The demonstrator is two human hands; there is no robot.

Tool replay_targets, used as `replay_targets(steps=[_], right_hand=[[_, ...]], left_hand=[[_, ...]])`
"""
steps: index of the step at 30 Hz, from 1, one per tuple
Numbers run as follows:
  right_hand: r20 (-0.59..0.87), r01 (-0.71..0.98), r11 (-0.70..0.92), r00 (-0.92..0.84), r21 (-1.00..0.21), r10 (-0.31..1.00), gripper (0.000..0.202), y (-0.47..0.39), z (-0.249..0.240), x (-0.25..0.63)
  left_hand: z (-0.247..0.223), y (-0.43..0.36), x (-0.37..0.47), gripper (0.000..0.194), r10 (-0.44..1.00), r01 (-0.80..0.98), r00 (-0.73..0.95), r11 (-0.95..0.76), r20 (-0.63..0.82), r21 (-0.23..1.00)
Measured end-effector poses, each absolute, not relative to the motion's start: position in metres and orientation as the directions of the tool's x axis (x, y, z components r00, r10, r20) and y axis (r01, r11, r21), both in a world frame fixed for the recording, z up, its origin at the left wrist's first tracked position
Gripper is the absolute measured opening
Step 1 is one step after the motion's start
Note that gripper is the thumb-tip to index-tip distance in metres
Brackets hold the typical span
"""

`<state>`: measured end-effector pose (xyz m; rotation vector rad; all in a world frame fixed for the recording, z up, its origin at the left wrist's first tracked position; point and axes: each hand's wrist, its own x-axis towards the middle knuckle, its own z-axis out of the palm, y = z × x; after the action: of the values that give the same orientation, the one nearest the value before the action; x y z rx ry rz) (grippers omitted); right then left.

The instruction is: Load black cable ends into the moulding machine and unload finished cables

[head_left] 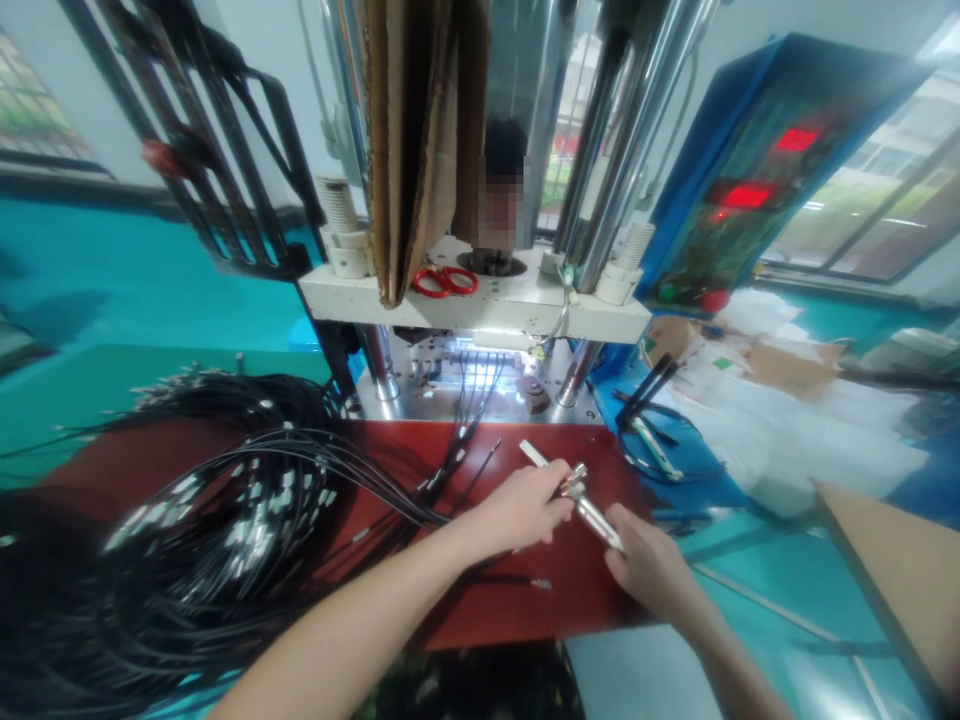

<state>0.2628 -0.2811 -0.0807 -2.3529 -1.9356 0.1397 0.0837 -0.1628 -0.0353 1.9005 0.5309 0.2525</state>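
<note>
A long silver metal bar [598, 522] slants over the red-brown worktop [517, 615]. My left hand [536, 505] is closed around its middle, where small shiny metal pieces [576, 480] stick out by the fingertips; what they are I cannot make out. A flat light end shows beyond the fingers. My right hand [646, 560] is closed on the near right end of the bar. Left of my left hand lie black cables [420, 505] with metal tips. One loose cable end [540, 583] rests on the worktop below my hands.
A big coil of black cables [217, 540] covers the left side. Behind stands a press with a lit lower plate [480, 385], thin cables in it, and red-handled scissors [445, 282] on its crosspiece. A blue control box [742, 190], white bags [810, 440] and a cardboard piece [900, 570] are at right.
</note>
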Motion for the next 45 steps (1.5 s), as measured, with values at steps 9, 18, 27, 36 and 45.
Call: replay_targets(steps=[9, 18, 27, 36, 45], right_hand=[[-0.194, 0.097, -0.251, 0.396, -0.963, 0.897, 0.008, -0.281, -0.096, 0.238], [-0.112, -0.341, 0.114, 0.576, -0.933, 0.810, 0.026, -0.271, -0.098, 0.202], [-0.132, -0.262, 0.028, 0.571, -0.965, 0.810, 0.034, -0.271, -0.094, 0.199], [-0.095, -0.091, -0.052, 0.580, -0.994, 0.809, 0.035, -0.271, -0.091, 0.197], [-0.015, 0.106, -0.091, 0.567, -0.990, 0.824, 0.030, -0.269, -0.088, 0.194]], left_hand=[[-0.037, -0.154, 0.087, 0.027, 0.453, 0.256, 0.868, -0.054, -0.205, 0.965], [-0.043, -0.154, 0.091, 0.023, 0.389, 0.338, 0.876, -0.073, -0.286, 0.938], [-0.049, -0.151, 0.097, 0.024, 0.264, 0.436, 0.846, 0.156, -0.463, 0.886], [-0.053, -0.176, 0.101, 0.011, 0.585, 0.437, 0.807, -0.496, -0.082, 0.750], [-0.063, -0.184, 0.099, 0.009, 0.648, 0.409, 0.761, -0.460, -0.017, 0.788]])
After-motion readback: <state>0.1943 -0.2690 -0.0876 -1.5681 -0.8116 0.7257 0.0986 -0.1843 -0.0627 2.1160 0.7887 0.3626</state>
